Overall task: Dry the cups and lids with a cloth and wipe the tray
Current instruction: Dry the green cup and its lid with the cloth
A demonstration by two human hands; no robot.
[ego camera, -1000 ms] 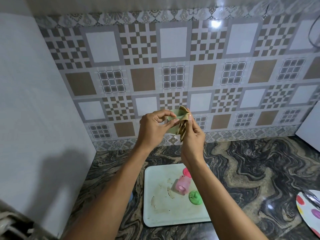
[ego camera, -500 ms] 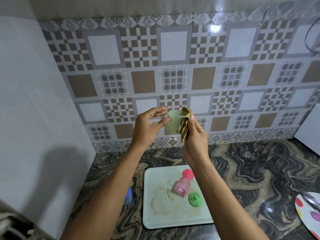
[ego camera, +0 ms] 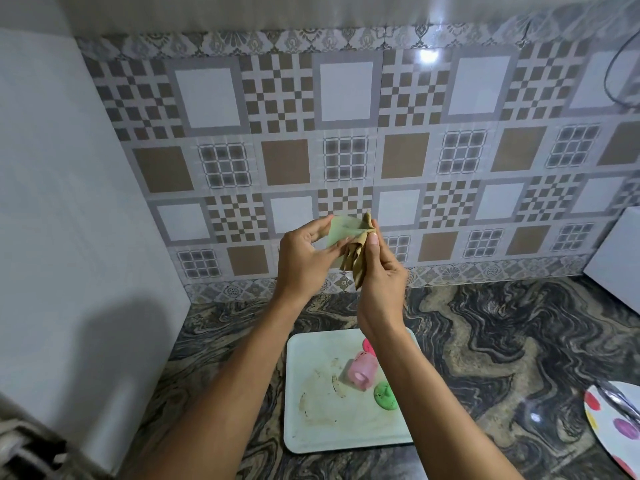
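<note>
At 12 o'clock from the tray [ego camera: 311, 427], the left hand [ego camera: 304, 258] holds the green cup [ego camera: 341, 228] and the right hand [ego camera: 381, 271] pinches the cloth [ego camera: 356, 265] against it, drying it; next, I think, comes the pink cup [ego camera: 362, 370].

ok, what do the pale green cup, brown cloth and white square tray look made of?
Pale green cup: likely thin plastic, translucent, matte. Brown cloth: soft fabric, matte; it hangs in limp folds. White square tray: probably plastic or melamine, smooth with rounded corners, brownish stains on it.

Home kitchen, patterned tile backsplash [ego camera: 346, 150], marble countertop [ego camera: 502, 341]
</note>
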